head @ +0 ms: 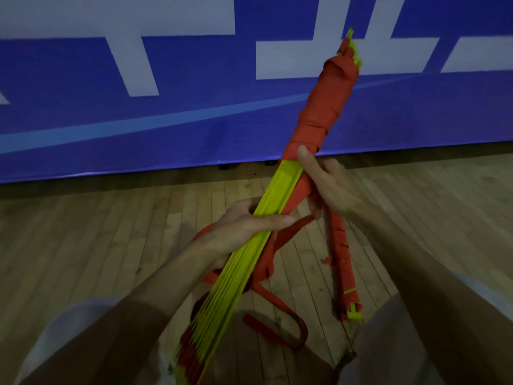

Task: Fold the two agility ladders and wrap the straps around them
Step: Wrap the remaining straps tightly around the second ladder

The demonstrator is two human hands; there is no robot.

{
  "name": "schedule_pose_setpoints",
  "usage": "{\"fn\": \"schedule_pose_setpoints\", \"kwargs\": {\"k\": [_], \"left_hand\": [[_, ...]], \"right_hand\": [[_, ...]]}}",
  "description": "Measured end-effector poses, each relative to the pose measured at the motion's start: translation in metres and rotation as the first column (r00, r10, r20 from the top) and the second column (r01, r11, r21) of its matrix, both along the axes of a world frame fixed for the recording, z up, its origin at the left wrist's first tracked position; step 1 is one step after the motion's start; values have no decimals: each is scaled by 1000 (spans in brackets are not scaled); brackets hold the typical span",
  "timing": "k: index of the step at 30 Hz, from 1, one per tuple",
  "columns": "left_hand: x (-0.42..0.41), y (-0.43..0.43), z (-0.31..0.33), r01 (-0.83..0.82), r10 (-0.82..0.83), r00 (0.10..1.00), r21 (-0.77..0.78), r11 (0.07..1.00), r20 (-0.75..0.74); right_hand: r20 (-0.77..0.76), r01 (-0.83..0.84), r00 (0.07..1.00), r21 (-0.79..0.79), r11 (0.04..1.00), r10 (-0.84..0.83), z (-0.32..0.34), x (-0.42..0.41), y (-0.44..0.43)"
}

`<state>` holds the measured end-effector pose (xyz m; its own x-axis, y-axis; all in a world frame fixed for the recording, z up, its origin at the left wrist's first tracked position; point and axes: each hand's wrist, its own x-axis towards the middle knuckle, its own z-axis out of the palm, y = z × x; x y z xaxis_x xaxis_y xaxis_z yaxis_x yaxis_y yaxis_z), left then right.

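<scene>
A folded agility ladder (244, 245), a stack of yellow rungs, slants from bottom left up to top right. Red strap (323, 107) is wound tightly round its upper half. My left hand (244, 226) grips the rung stack at its middle, thumb across the top. My right hand (330, 184) holds the bundle just below the wound part, fingers curled on the red strap. Loose red strap (280, 323) hangs in loops below. A second ladder (342, 262), wrapped in red strap, lies on the floor under my right forearm.
A wooden plank floor (111, 245) lies underneath. A blue banner wall (166, 93) with white shapes stands close in front. My pale-clothed knees (69, 343) show at the bottom left and right.
</scene>
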<state>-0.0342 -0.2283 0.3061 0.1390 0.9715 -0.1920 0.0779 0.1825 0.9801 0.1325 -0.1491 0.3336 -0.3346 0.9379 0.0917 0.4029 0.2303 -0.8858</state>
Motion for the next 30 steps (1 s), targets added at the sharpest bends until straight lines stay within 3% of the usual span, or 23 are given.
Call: {"fn": "schedule_pose_setpoints", "kwargs": {"k": [3, 6, 8, 10, 13, 17, 19, 21, 24, 26, 28, 30], "left_hand": [[-4, 4, -4, -106, 106, 989, 5, 994, -102], [-4, 10, -16, -224, 243, 911, 96, 970, -333], [-3, 14, -20, -240, 296, 787, 172, 955, -542], [-2, 13, -23, -194, 287, 716, 214, 957, -637], [2, 9, -27, -77, 225, 702, 242, 967, -676], [7, 4, -26, 10, 286, 529, 343, 939, -799], [11, 4, -26, 46, 320, 483, 389, 920, -815], [11, 6, -26, 72, 301, 551, 404, 912, -778], [2, 13, -20, -15, 203, 798, 318, 948, -568], [-5, 14, -12, -22, 61, 906, 98, 995, -418], [-6, 12, -3, 100, -137, 968, -177, 979, -210], [-2, 9, 2, 211, -215, 976, -265, 941, 13]], "right_hand": [[145, -21, 989, -70, 997, 31, -4, 2, 3], [37, -48, 998, -156, 987, 55, -8, -5, 4], [-7, -64, 998, -194, 979, 64, -12, -12, 0], [-29, -53, 998, -209, 977, 48, -19, -19, -3], [-78, 6, 997, -251, 968, -26, -30, -26, -7], [-208, 52, 969, -351, 935, -132, -37, -30, -9], [-219, 115, 956, -330, 937, -195, -41, -30, -6], [-232, 170, 943, -284, 943, -240, -41, -29, -3], [-299, 183, 922, -228, 956, -248, -38, -27, -1], [-365, 162, 902, -215, 963, -233, -33, -26, -2], [-435, 101, 879, -227, 969, -193, -25, -25, -4], [-480, 54, 863, -219, 974, -156, -18, -22, -5]]}}
